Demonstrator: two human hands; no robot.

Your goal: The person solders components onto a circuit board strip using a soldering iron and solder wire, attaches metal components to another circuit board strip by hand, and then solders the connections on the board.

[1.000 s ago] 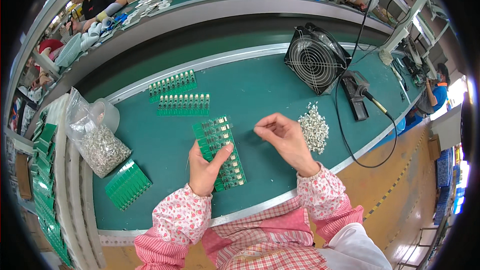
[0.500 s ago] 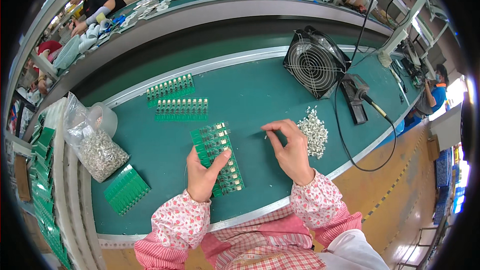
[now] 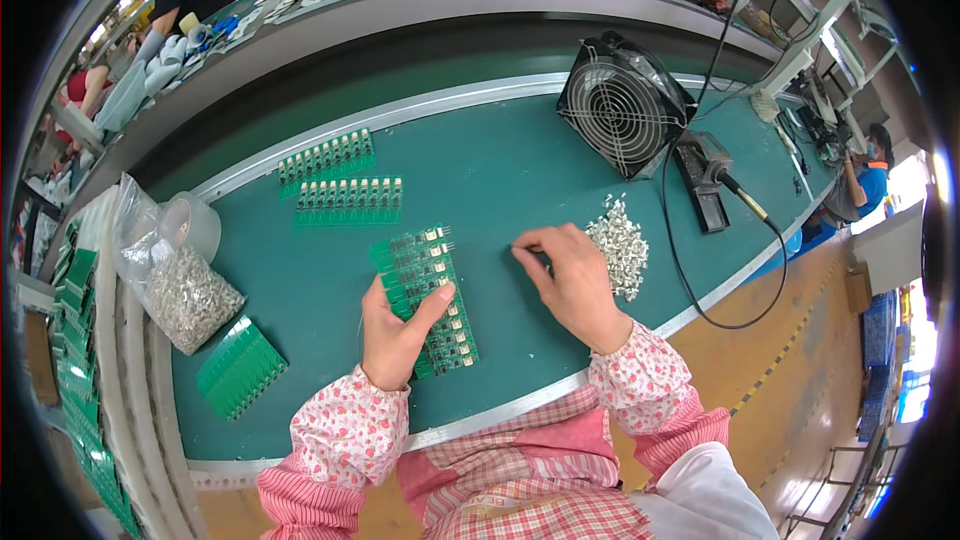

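Note:
My left hand (image 3: 392,337) grips a green circuit board panel (image 3: 408,265) tilted above the green bench, thumb on top. A column of small white connectors runs down the panel's right side, with thin pins sticking out near the top. Right of the panel and apart from it, my right hand (image 3: 574,285) has its thumb and index finger pinched together. Whatever lies between those fingertips is hidden. A heap of small white connectors (image 3: 618,250) lies just beyond my right hand.
Two populated panels (image 3: 327,160) lie behind the held one. At left are bare green boards (image 3: 240,370), a clear bag (image 3: 190,300) of small parts and a translucent cup (image 3: 192,227). A black fan (image 3: 625,110) and a corded soldering iron (image 3: 748,200) in its stand (image 3: 703,185) sit at right.
My right fingers have closed in more tightly, and the small pale piece seen by them before no longer shows. The left hand still holds the panel. The whole view has shifted slightly.

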